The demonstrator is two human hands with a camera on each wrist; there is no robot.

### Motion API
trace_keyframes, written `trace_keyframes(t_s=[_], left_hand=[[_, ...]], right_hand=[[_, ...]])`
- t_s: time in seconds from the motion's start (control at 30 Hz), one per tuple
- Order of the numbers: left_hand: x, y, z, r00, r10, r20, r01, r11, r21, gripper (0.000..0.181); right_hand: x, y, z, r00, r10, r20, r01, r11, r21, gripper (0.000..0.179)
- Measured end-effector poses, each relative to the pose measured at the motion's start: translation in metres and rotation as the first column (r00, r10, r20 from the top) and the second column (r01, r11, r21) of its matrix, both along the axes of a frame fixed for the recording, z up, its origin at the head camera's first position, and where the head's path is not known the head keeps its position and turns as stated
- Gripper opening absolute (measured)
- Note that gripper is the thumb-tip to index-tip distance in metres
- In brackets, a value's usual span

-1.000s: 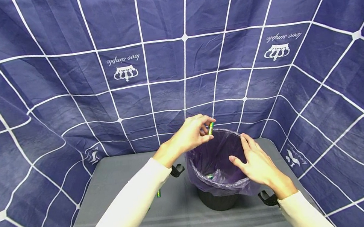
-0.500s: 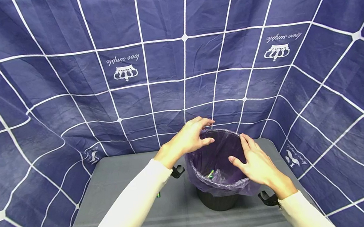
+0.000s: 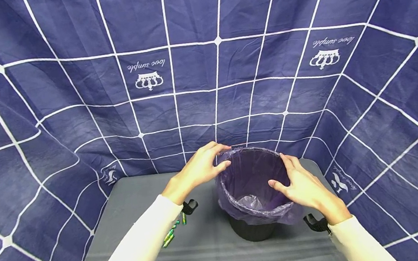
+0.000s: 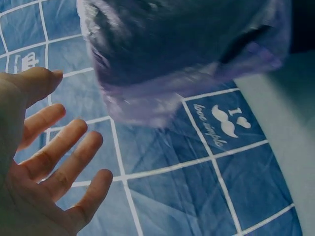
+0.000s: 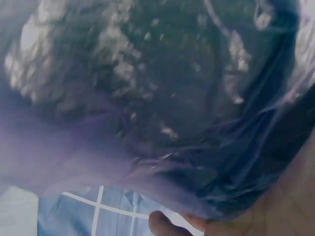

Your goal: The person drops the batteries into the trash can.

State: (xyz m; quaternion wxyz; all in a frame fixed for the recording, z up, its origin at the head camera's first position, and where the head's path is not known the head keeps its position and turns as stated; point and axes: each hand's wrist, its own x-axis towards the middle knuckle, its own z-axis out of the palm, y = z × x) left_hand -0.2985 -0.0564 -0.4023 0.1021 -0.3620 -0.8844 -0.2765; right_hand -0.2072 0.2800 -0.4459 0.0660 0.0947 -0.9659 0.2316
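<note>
My left hand (image 3: 197, 169) is empty beside the left rim of a black trash bin (image 3: 253, 231), with thumb and fingers spread apart. The left wrist view shows the same hand (image 4: 51, 172) with loose fingers, apart from the purple bag. A purple trash bag (image 3: 237, 204) lines the bin and folds over its rim. My right hand (image 3: 306, 188) rests on the right side of that rim, fingers extended along it and thumb over the opening. Only crumpled plastic shows inside. Several small green-and-yellow batteries (image 3: 169, 240) lie on the table, close to my left forearm.
A grey table (image 3: 217, 260) holds the bin. A navy cloth (image 3: 198, 110) with white grid lines rises behind it and on both sides. Black straps (image 3: 190, 207) hang at my wrists.
My left hand has let go of a battery, which dropped into the bin, then drew back leftward. My right hand stays on the rim. More batteries now show beside the left forearm.
</note>
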Motion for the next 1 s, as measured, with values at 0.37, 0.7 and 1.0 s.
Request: trace_keyframes(t_s=[0.37, 0.7, 1.0], left_hand=[[0.004, -0.033, -0.022, 0.998, 0.047, -0.029, -0.045, 0.996, 0.077, 0.046], [0.012, -0.07, -0.06, 0.995, 0.102, 0.018, -0.104, 0.99, 0.092, 0.055], [0.018, -0.099, -0.116, 0.981, 0.169, 0.093, -0.171, 0.985, 0.009, 0.062]], right_hand=[[-0.007, 0.006, -0.009, 0.999, -0.007, -0.036, 0.005, 0.998, -0.056, 0.098], [-0.005, 0.005, -0.01, 0.999, -0.008, -0.034, 0.007, 0.999, -0.052, 0.098], [-0.002, 0.004, -0.014, 0.999, -0.008, -0.046, 0.005, 0.998, -0.056, 0.094]])
